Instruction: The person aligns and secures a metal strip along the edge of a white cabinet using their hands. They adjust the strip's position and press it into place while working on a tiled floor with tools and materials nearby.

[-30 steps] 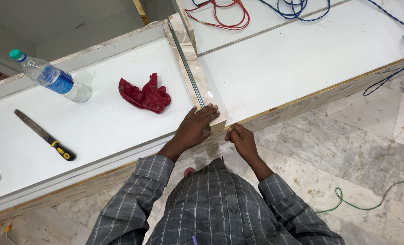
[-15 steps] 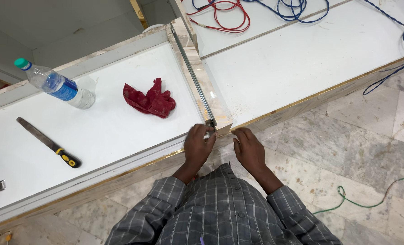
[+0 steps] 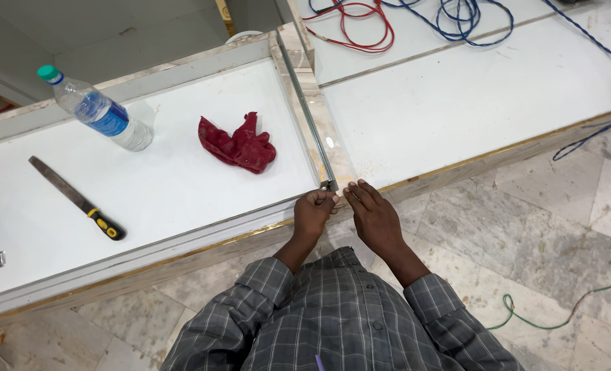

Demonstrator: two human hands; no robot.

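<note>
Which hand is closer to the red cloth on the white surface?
Left. The left hand is at the near end of the metal strip, below and right of the red cloth. The right hand lies farther right.

Left hand [image 3: 314, 214]: a second ago laid open and flat over the near end of the metal strip [image 3: 307, 113], covering it; now drawn back toward the body and curled, fingertips pinched at the strip's near tip, which is left uncovered.

Right hand [image 3: 374, 216]: earlier set lower, at the front edge of the frame, fingers bunched; now raised beside the left hand, fingers stretched forward, tips touching the marble divider [image 3: 319, 117] just right of the strip end.

The two hands, earlier a little apart, are now brought close together at the strip's near end.
</note>
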